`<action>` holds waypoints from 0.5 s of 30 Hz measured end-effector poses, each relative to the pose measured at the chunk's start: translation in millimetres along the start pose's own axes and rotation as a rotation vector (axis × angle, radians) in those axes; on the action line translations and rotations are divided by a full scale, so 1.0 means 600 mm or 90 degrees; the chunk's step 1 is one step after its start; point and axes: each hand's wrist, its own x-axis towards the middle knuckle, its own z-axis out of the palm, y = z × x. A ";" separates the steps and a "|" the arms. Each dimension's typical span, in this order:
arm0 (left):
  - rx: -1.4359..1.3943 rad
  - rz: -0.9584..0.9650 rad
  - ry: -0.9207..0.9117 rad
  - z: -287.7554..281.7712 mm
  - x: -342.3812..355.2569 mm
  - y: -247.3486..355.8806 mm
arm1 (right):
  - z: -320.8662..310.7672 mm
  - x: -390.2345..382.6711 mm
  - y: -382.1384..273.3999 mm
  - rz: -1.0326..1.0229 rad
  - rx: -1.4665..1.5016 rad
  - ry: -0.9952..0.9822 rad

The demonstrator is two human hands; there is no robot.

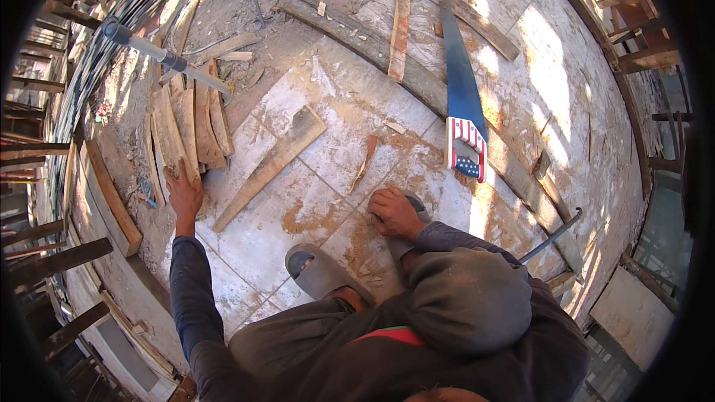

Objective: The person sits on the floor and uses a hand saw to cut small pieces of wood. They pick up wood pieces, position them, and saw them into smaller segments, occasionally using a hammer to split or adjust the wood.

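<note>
My left hand (184, 192) reaches forward with its fingers spread, the tips at the near end of a wooden slat (170, 134). This slat lies in a row of similar slats (205, 123) on the floor. My right hand (396, 212) is curled closed beside my right grey sandal (417, 208); whatever its fingers may hold is hidden. A tapered wooden board (272, 166) lies at a slant between my hands. Ahead and to the right of my right hand is a handsaw (463, 93) with a dark blue blade and a red, white and blue handle.
Long timber beams (372, 52) cross the floor beyond me. A metal pry bar (551, 235) lies at right, a clear tube (160, 53) stands at left, and metal rods (123, 26) line the far left. Sawdust and a thin wood offcut (365, 162) litter the tiles.
</note>
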 end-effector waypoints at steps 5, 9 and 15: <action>0.044 0.027 0.030 0.004 -0.002 -0.010 | -0.004 0.002 -0.004 -0.011 0.027 -0.003; 0.078 0.048 0.005 -0.011 0.009 -0.019 | -0.014 0.029 -0.015 0.082 0.081 0.014; 0.119 0.022 0.009 -0.036 0.007 -0.007 | -0.109 0.178 0.095 0.554 0.701 0.289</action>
